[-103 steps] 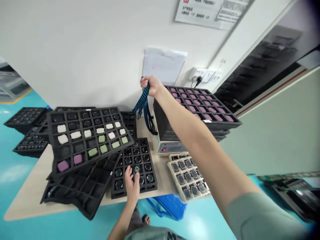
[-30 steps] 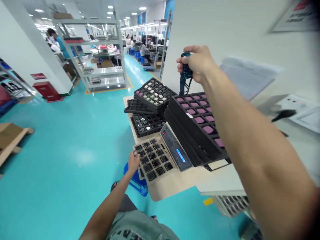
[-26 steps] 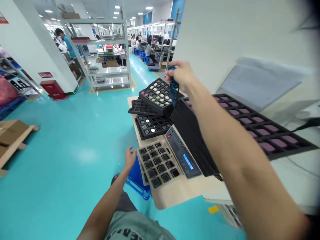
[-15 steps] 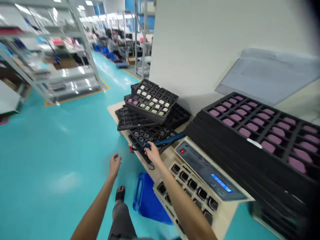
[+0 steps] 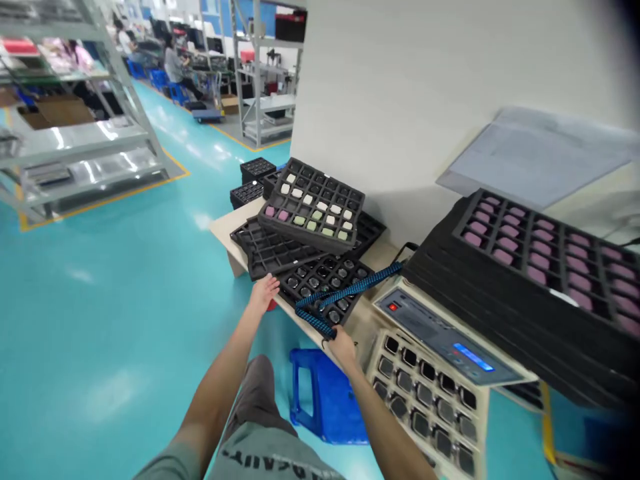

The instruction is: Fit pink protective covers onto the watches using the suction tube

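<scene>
My right hand (image 5: 344, 345) is closed around the near end of a blue-and-black patterned strap (image 5: 361, 285) at the table's front edge. The strap bends back across a black tray (image 5: 334, 319) holding round, glassy pieces in its cells. My left hand (image 5: 264, 293), fingers stretched and apart, is at the table edge by the tray's left corner; whether it touches the tray I cannot tell. Behind it lie stacked black trays, the top tray (image 5: 309, 230) carrying white, green and purple pieces.
To the right stands a tall stack of black trays (image 5: 500, 280) with purple pieces, beside a device (image 5: 435, 333) with a lit blue display. A beige tray (image 5: 425, 400) of dark square pieces lies in front. Below is a blue stool (image 5: 333, 400). Metal shelving (image 5: 100, 133) and seated people are beyond.
My left hand has come up and forward to the table edge. My right hand has drawn the strap end toward me, down to the front edge. The view has turned slightly left.
</scene>
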A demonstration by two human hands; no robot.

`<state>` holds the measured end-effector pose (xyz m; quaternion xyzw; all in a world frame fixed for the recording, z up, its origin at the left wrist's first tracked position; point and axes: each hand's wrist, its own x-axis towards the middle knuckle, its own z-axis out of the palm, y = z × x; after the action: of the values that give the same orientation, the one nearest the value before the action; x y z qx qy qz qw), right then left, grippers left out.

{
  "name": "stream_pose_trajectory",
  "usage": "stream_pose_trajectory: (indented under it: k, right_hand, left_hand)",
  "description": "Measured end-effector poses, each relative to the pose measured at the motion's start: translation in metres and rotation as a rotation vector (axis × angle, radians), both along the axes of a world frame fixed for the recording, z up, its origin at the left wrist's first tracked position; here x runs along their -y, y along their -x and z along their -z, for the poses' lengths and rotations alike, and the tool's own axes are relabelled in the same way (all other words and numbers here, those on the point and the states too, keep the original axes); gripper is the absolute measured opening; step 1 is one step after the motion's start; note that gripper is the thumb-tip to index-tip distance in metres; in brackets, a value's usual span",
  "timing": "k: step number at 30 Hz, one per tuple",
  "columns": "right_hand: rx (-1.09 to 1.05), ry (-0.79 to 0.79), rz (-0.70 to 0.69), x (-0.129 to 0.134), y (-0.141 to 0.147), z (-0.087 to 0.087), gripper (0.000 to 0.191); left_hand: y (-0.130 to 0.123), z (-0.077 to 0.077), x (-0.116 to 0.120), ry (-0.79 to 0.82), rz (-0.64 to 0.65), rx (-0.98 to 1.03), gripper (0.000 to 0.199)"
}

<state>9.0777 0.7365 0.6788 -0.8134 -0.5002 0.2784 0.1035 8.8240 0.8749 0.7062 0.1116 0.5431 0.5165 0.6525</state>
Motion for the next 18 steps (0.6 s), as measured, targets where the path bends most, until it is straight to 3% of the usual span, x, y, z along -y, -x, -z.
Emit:
stream_pose_trajectory:
  k: [5,9,14,16,18]
  right_hand:
    - [0.120,0.016,0.216,-0.046,-0.020,-0.003,0.039]
    - [0.180,0.065,0.397,-0.088,-0.027,-0.018,0.046]
    - [0.096,0.034,0.554,-0.107,0.020,-0.039,0.056]
    - [0.006,-0.047,0.594,-0.124,0.055,-0.037,0.055]
    - [-0.133,-0.143,0.616,-0.155,0.092,-0.024,0.046]
  left_hand:
    - [-0.024,-0.003,-0.140,0.022,0.067,0.223,0.047]
    - [-0.038,0.014,-0.234,0.150,0.031,0.328,0.047]
    - [-0.058,0.031,-0.284,0.323,0.012,0.337,0.042]
    - [-0.068,0.032,-0.295,0.368,0.019,0.323,0.040]
    - [-0.079,0.031,-0.303,0.387,0.038,0.313,0.040]
